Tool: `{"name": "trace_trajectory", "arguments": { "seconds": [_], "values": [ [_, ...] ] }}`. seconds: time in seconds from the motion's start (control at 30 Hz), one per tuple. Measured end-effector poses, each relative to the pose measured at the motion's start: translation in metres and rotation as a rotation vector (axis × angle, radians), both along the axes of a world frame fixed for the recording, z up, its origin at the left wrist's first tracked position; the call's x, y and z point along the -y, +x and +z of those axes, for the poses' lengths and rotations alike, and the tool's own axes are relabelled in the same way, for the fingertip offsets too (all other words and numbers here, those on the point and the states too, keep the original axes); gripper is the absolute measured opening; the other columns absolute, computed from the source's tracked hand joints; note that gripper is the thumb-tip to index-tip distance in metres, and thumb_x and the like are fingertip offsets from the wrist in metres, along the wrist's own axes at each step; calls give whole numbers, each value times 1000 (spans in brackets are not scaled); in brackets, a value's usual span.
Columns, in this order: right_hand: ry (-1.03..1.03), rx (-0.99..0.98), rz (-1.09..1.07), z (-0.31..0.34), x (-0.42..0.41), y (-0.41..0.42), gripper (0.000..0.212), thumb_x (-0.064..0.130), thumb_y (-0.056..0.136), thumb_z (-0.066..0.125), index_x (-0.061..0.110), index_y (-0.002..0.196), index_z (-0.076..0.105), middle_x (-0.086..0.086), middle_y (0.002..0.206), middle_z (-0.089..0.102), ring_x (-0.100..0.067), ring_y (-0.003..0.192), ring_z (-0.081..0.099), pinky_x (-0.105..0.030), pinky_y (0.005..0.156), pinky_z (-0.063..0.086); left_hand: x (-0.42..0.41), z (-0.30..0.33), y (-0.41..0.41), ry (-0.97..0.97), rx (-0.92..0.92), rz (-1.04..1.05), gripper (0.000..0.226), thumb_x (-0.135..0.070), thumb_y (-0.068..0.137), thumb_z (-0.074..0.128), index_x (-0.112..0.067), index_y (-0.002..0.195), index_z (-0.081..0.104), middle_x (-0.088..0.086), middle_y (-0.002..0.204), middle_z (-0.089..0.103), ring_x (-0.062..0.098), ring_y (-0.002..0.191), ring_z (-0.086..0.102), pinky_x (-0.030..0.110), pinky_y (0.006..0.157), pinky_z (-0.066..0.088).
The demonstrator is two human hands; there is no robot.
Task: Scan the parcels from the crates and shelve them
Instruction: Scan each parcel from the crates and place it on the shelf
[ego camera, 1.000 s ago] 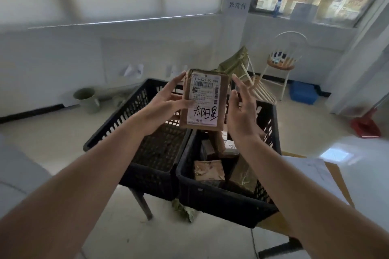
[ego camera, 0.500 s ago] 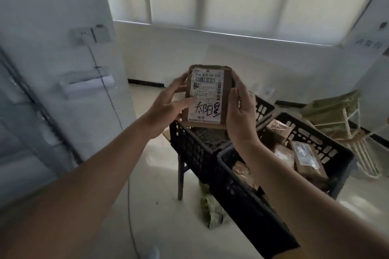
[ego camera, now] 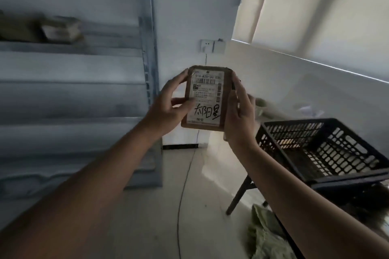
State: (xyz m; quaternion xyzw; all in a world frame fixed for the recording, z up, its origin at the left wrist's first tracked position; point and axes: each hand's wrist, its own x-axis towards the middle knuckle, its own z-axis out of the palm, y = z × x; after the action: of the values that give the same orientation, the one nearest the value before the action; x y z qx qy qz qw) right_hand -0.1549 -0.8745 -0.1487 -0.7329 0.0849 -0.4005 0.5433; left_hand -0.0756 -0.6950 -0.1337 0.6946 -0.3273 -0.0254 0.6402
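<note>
A small brown parcel (ego camera: 207, 99) with a white shipping label and black handwriting is held upright in front of me. My left hand (ego camera: 168, 109) grips its left edge, thumb on the label. My right hand (ego camera: 240, 115) grips its right edge. A black plastic crate (ego camera: 322, 151) stands on a stand at the right, below the parcel. A grey metal shelf unit (ego camera: 73, 88) fills the left side, with blurred parcels (ego camera: 59, 30) on an upper shelf.
A wall socket (ego camera: 212, 46) sits on the white wall behind the parcel, with a cable (ego camera: 185, 185) running down across the floor. Green bags (ego camera: 267, 235) lie on the floor under the crate stand. Blinds cover the window at upper right.
My view has swung left from the crates to the shelf unit. Both hands keep the same hold on the parcel, which stays centred in front of me.
</note>
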Motion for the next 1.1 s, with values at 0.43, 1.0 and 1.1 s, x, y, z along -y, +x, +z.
{"name": "trace_trajectory", "arguments": {
  "seconds": [0.43,1.0,1.1],
  "values": [
    [47,-64,366,-6,-298,122,46,27,115,41,43,158,47,1,131,43,-10,119,58,-23,86,62,-314,-5,68,127,204,341,69,-17,104,65,-36,163,34,-10,162,39,17,147,46,43,98,61],
    [52,-148,766,-34,-539,299,46,21,115,42,31,159,47,-5,128,44,20,101,54,-5,83,50,-544,-38,172,259,282,772,70,2,101,63,-7,163,31,2,171,25,6,155,29,19,106,50],
    [57,-188,831,-39,-576,338,46,20,115,42,32,159,47,-1,125,44,8,106,57,-6,83,51,-576,-42,198,258,235,833,70,1,101,63,-8,163,32,-1,170,25,12,156,31,20,106,51]
  ]
}}
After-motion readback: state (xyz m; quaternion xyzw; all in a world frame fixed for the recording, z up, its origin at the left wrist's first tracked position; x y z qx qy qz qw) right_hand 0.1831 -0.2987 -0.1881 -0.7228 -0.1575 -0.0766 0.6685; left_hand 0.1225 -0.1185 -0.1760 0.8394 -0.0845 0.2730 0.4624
